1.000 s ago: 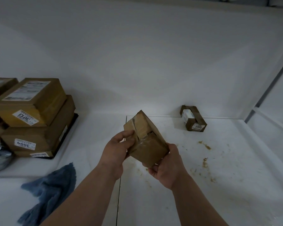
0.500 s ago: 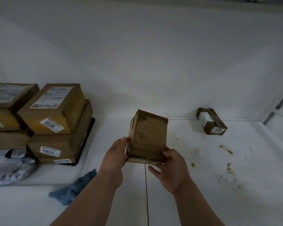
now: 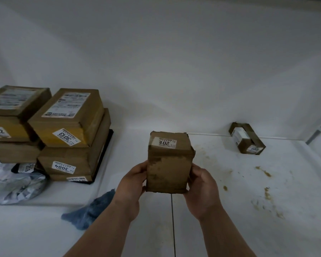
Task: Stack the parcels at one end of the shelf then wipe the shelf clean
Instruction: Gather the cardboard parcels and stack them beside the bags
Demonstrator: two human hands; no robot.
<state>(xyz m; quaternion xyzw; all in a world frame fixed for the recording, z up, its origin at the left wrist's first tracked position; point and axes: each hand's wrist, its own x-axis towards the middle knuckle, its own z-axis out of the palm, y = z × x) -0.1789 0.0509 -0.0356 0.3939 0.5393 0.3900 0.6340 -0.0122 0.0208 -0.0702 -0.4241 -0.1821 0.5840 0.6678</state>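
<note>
White laminate forms the shelf surface (image 3: 230,219), the back wall (image 3: 174,62) and a side panel at the far right. A narrow seam (image 3: 173,219) runs front to back across the surface, directly below the held parcel. Brown stains (image 3: 265,191) are scattered over the right section, between the seam and the right edge.

Both hands hold a brown cardboard parcel (image 3: 169,164) upright above the seam, clear of the surface. The left hand (image 3: 132,188) grips its left side and the right hand (image 3: 200,190) grips its right side, fingers curled round the edges. A white label lies on its top face.

Stacked parcels (image 3: 70,130) occupy the left end, with a grey mailer bag (image 3: 13,184) at their base. A blue cloth (image 3: 93,208) lies crumpled near the stack. One small parcel (image 3: 246,140) rests against the back wall at the right.
</note>
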